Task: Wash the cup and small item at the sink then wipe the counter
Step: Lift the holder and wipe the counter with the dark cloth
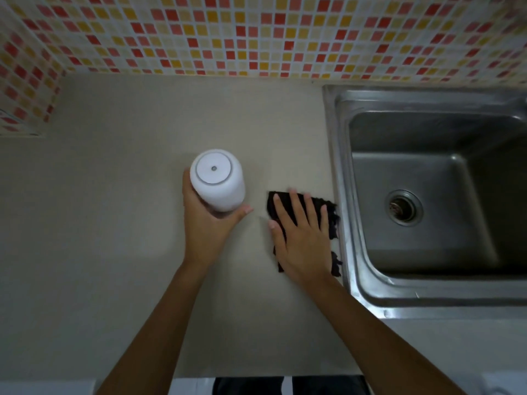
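A white cup (217, 179) is upside down, its base facing up, over the beige counter (114, 223). My left hand (208, 223) is wrapped around its lower side and grips it. Whether the cup rests on the counter or is lifted, I cannot tell. To the right, my right hand (302, 238) lies flat with fingers spread on a dark cloth (332, 220), pressing it against the counter just left of the sink's rim. No small item is visible.
A steel sink (356, 252) with a round drain (403, 207) fills the right side. A mosaic tile wall (256, 35) in red, orange and cream runs along the back and left. The counter's front edge (171, 376) is near the bottom.
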